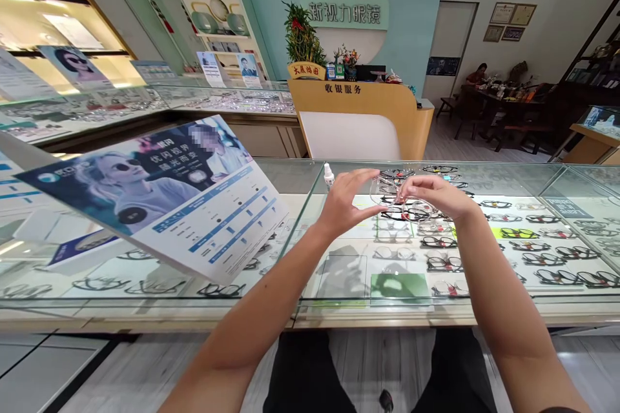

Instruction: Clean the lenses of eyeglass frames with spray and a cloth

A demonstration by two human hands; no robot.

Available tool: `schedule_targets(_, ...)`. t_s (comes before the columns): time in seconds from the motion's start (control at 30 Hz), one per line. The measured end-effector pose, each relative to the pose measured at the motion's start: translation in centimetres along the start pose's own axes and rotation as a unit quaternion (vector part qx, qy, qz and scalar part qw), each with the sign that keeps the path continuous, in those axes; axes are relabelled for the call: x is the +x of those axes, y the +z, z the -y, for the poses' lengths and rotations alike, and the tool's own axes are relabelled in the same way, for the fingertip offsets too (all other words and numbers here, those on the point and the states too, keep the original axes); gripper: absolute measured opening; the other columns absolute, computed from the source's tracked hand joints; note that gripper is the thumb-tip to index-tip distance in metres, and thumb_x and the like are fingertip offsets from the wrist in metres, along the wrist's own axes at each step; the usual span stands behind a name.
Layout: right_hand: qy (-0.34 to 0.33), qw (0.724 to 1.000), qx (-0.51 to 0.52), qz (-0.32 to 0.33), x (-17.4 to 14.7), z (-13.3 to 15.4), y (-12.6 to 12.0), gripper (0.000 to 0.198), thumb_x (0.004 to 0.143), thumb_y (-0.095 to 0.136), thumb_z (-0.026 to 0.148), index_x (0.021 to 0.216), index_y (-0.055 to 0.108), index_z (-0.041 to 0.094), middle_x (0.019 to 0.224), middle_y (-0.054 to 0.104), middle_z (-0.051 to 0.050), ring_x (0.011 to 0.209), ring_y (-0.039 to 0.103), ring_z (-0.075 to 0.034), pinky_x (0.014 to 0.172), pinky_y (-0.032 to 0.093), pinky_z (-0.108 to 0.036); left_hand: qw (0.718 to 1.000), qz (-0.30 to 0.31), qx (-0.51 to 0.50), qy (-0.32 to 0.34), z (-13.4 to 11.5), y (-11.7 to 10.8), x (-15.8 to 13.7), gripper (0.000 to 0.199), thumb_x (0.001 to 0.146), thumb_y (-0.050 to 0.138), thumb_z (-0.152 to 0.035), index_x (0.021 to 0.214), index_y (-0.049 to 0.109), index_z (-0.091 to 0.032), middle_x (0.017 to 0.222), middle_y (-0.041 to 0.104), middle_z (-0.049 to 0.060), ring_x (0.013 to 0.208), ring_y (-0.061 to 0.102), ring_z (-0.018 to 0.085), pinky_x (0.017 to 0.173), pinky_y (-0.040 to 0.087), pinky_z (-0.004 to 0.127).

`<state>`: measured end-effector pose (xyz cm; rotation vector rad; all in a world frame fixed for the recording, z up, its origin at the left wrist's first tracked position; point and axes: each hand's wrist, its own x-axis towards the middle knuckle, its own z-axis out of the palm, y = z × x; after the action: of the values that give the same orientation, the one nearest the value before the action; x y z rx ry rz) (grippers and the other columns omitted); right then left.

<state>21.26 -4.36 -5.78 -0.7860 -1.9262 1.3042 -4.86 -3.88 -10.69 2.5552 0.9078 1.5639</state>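
A pair of clear-framed eyeglasses (376,193) is held up between my two hands above the glass display counter (310,310). My left hand (345,203) grips it at one lens, with thumb and index finger on opposite edges of the rim. On the other side, the fingertips of my right hand (438,197) are pinched together on the eyeglasses near the middle. The frame's thin clear outline is hard to tell from the glasses behind it. A small white spray bottle (329,175) stands on the counter just beyond my left hand.
Rows of eyeglass frames (443,262) lie under the glass, with a green square (400,288) near the front edge. A large printed card (159,193) leans at the left. Across the shop stands a wooden reception desk (358,103); a person (478,75) sits far right.
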Motion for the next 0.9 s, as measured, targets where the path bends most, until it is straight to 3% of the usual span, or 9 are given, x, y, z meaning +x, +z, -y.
schedule_targets(0.1,-0.064,0.989,-0.021,-0.132,0.1,1.6,-0.3,0.037,0.094,0.07,0.06,0.094,0.073,0.023,0.107,0.075,-0.006,0.109,0.067,-0.022,0.106,0.046,-0.042,0.998,-0.053,0.016,-0.022,0.2,-1.1,1.4,0.067,0.082,0.08,-0.066,0.13,0.067,-0.022,0.128,0.076,0.014,0.124,0.069,0.032,0.11,0.048,0.045)
schedule_targets(0.23,-0.164,0.959,-0.103,-0.207,0.8,4.4,-0.5,0.037,0.093,0.073,0.057,0.111,0.069,0.026,0.121,0.07,-0.007,0.12,0.064,-0.024,0.113,0.046,-0.042,0.988,-0.15,-0.005,-0.032,-0.1,-3.5,5.2,0.074,0.078,0.079,-0.074,0.128,0.067,-0.022,0.127,0.073,0.013,0.123,0.066,0.03,0.108,0.051,0.043)
schedule_targets(0.43,-0.32,0.864,-0.224,-0.319,2.6,8.4,0.2,0.062,0.085,0.08,0.06,0.135,0.057,0.031,0.135,0.063,-0.007,0.134,0.059,-0.029,0.117,0.047,-0.049,0.973,-0.23,-0.017,0.015,-2.3,-6.7,11.1,0.077,0.07,0.086,-0.073,0.128,0.066,-0.027,0.124,0.072,0.008,0.117,0.069,0.03,0.1,0.052,0.045)
schedule_targets(0.57,-0.401,0.798,-0.25,-0.374,3.0,9.5,0.6,0.057,0.088,0.078,0.058,0.132,0.058,0.029,0.128,0.068,-0.009,0.121,0.067,-0.028,0.109,0.054,-0.051,0.965,-0.259,-0.03,0.027,-3.7,-7.2,11.7,0.072,0.068,0.088,-0.073,0.124,0.066,-0.033,0.118,0.073,0.005,0.11,0.07,0.028,0.094,0.053,0.046)
schedule_targets(0.63,-0.406,0.794,-0.26,-0.371,2.8,9.7,0.7,0.053,0.089,0.079,0.056,0.131,0.059,0.029,0.126,0.069,-0.009,0.118,0.069,-0.028,0.107,0.055,-0.052,0.963,-0.265,-0.039,0.026,-4.2,-7.2,11.4,0.07,0.069,0.088,-0.072,0.123,0.067,-0.033,0.117,0.073,0.005,0.107,0.07,0.027,0.091,0.053,0.045)
schedule_targets(0.9,-0.343,0.828,-0.277,-0.346,1.4,10.2,0.8,0.048,0.09,0.079,0.051,0.131,0.064,0.032,0.122,0.073,-0.006,0.115,0.071,-0.028,0.108,0.058,-0.052,0.961,-0.272,-0.041,0.0,-4.9,-7.7,10.5,0.069,0.07,0.09,-0.067,0.127,0.069,-0.035,0.12,0.072,0.004,0.106,0.07,0.026,0.09,0.054,0.042)
